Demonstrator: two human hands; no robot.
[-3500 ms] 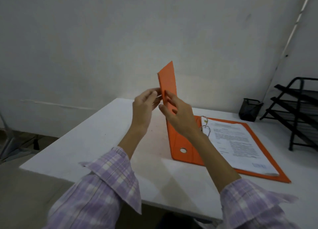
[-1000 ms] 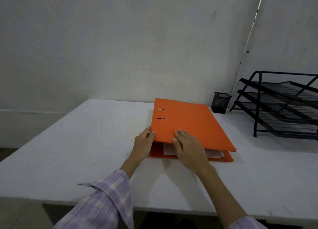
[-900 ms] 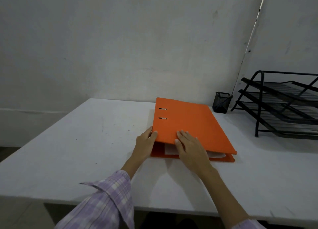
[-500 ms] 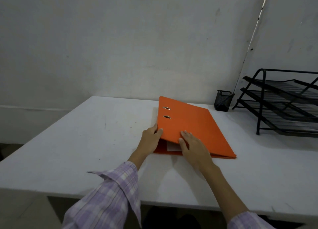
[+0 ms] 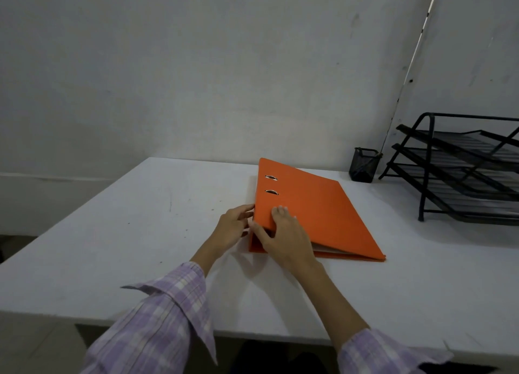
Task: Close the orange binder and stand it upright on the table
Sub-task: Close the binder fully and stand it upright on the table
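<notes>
The orange binder (image 5: 314, 210) lies closed on the white table (image 5: 140, 233), its spine side raised at the left so the cover slopes down to the right. White sheets show at its near edge. My left hand (image 5: 231, 227) touches the spine at the near left corner with its fingers. My right hand (image 5: 283, 237) grips that same corner, thumb under the cover's edge and fingers on top.
A small black mesh pen cup (image 5: 364, 164) stands at the back near the wall. A black wire three-tier paper tray (image 5: 460, 168) fills the back right of the table. The table's front edge runs near my sleeves.
The cover was swung down onto the papers and the binder shut. Since then both hands slid to the near left corner, and the spine side has lifted slightly.
</notes>
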